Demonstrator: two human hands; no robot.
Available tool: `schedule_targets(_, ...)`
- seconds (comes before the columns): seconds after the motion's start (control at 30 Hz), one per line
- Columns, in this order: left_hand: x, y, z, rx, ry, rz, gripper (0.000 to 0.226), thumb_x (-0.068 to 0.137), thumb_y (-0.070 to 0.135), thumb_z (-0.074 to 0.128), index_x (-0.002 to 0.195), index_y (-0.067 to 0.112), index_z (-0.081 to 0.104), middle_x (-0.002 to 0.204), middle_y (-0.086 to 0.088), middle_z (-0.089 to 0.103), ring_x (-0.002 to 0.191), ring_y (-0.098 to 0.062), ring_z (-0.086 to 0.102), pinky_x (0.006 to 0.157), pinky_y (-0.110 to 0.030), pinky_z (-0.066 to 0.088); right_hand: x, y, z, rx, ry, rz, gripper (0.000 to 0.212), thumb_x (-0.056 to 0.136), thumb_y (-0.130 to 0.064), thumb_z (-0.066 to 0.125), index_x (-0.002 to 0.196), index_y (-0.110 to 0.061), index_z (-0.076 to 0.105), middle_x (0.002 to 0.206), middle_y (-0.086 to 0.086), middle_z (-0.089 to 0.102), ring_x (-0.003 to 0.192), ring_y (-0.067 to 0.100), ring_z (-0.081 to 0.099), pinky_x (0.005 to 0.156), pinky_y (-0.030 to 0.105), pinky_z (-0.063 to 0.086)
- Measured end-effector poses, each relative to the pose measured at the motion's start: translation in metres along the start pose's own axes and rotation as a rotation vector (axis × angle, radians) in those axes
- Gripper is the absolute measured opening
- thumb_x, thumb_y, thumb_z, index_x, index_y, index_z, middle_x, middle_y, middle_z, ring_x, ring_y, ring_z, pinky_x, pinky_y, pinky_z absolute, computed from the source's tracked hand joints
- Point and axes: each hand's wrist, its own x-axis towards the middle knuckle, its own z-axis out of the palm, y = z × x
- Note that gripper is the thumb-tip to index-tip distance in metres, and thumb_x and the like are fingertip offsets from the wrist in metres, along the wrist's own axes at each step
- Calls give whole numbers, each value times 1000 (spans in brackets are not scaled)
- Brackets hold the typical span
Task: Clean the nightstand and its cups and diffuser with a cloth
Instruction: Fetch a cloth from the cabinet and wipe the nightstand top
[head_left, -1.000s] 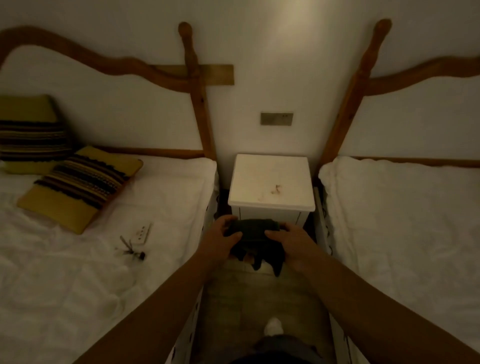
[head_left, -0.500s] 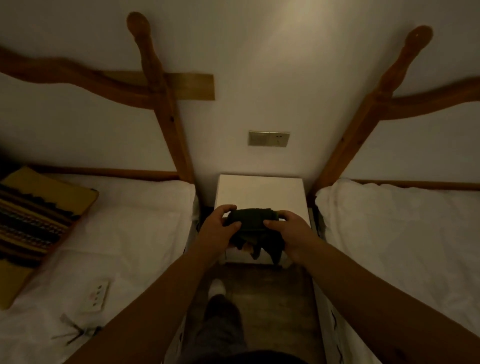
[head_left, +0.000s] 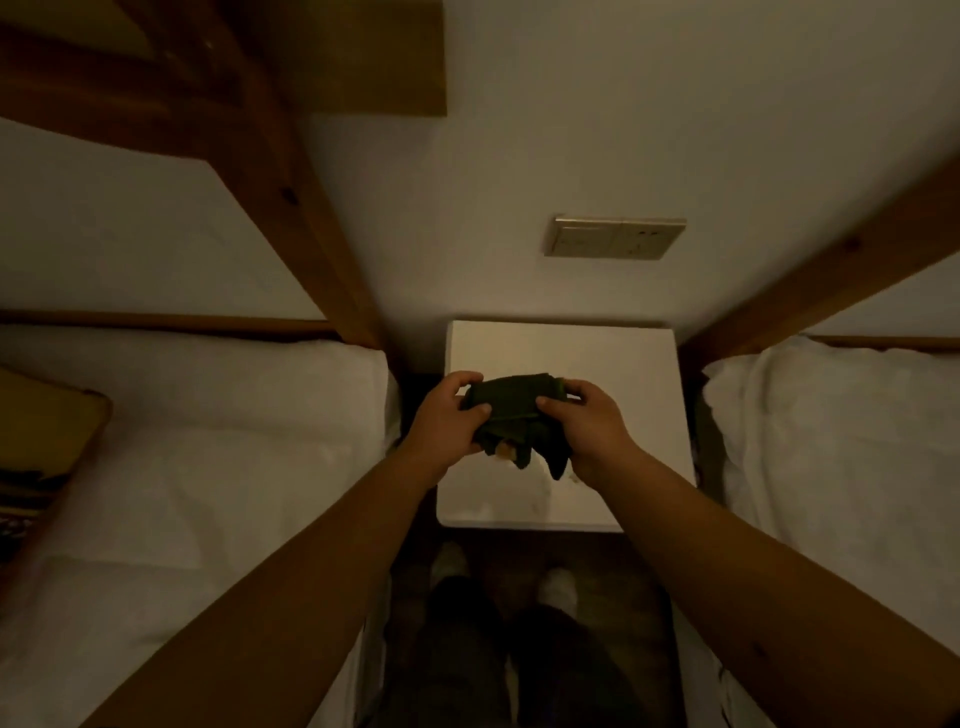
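Note:
A white nightstand (head_left: 618, 364) stands against the wall between two beds, its top bare of cups or a diffuser. A small brownish stain shows on the top below the cloth. A dark green cloth (head_left: 511, 405) is bunched above the nightstand's middle. My left hand (head_left: 447, 421) grips its left side with the thumb on top. My right hand (head_left: 587, 423) pinches its right side. Loose corners of the cloth hang down between my hands.
White beds flank the nightstand, the left bed (head_left: 208, 467) and the right bed (head_left: 831, 441), each with a wooden headboard post. A wall socket plate (head_left: 613, 237) sits above the nightstand. A striped cushion (head_left: 36, 467) lies at the far left. My legs and shoes (head_left: 556, 587) stand on the dark floor.
I have stepped closer, so the nightstand now lies right beneath my hands. Both hands keep hold of the cloth and have bunched it tighter.

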Motion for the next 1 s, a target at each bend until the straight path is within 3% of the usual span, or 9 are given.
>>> schedule_targets(0.17,98,-43,-2,-12,42,-17,42,92,0,56,114,36,52,121,-9,58,101,-22,63,66,-30,59,105,39,23,115,38,46,30,85,1,67,102,-22,62,109,12,67,93,29,69,75,40,60)
schedule_targets(0.37,207,-93,-1,79,51,33,45,91,-1,57,124,29,54,127,-13,57,108,-27,61,83,-46,58,205,78,34,186,82,43,31,89,7,59,110,-16,60,114,12,62,102,34,65,90,49,55)
schedule_targets(0.53,247,-115,5,198,51,120,52,93,1,56,142,16,43,137,-11,51,122,-26,54,97,-45,51,244,85,33,146,108,-64,31,89,5,60,111,-16,63,107,5,66,93,19,67,87,38,56)
schedule_targets(0.63,243,-130,11,346,155,256,60,96,14,57,149,19,31,147,-6,44,133,-19,42,108,-29,34,254,91,29,-121,105,-258,40,88,-11,66,126,-20,58,112,-9,63,103,9,61,96,33,51)
schedule_targets(0.7,227,-150,17,491,238,355,66,95,20,57,152,16,22,154,-7,33,141,-21,30,113,-31,25,256,96,26,-347,87,-454,47,86,-23,69,131,-24,52,117,-16,57,110,2,54,102,32,43)
schedule_targets(0.8,200,-186,19,860,262,306,76,96,40,49,153,20,4,162,-6,5,148,-25,2,116,-42,9,260,103,21,-856,58,-744,68,81,-43,69,141,-21,45,148,9,40,138,30,31,115,48,25)
schedule_targets(0.9,181,-215,18,1167,245,261,78,95,56,34,153,25,-7,162,-6,-11,147,-28,-11,115,-47,2,268,110,28,-1349,-69,-1050,78,79,-65,60,144,-27,42,157,15,26,143,46,16,108,67,18)
schedule_targets(1.0,182,-224,19,1267,292,307,80,93,61,29,154,20,-1,162,-9,-4,146,-28,-10,114,-52,3,283,109,42,-1474,-132,-1013,76,83,-72,41,149,-37,27,160,10,20,144,45,10,104,73,17)
